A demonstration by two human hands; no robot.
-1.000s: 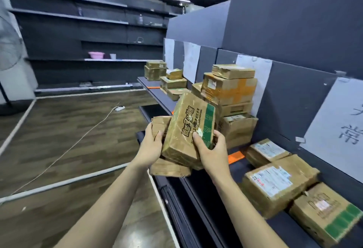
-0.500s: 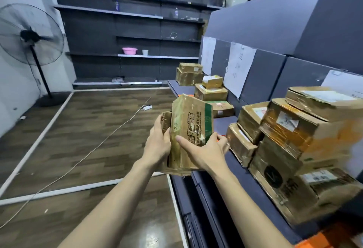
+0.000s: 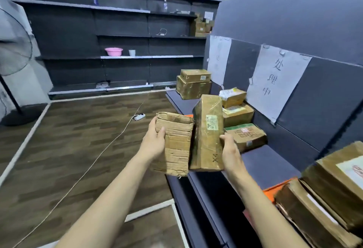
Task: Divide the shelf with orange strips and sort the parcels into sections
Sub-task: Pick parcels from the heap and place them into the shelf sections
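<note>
My left hand (image 3: 154,141) grips a worn, plain cardboard parcel (image 3: 176,143) by its left side. My right hand (image 3: 229,149) holds a taller taped parcel (image 3: 208,131) upright, with a green label and "X4" written on it. Both parcels hang side by side over the front edge of the dark shelf (image 3: 261,159). An orange strip (image 3: 275,188) lies across the shelf at the lower right, partly under a stack of parcels (image 3: 324,204). Three more parcels (image 3: 239,122) sit behind my hands below a paper sign (image 3: 275,78). A far stack of two parcels (image 3: 193,84) stands at the shelf's end.
The wooden floor to the left carries a white cable and a power strip (image 3: 138,116). A standing fan (image 3: 11,57) is at the far left. Back wall shelves hold a pink basin (image 3: 113,51) and a cup (image 3: 132,52).
I have moved left along the shelf, so the view now faces the section under the paper sign. The two parcels have come apart, one in each hand, and the tall one has turned.
</note>
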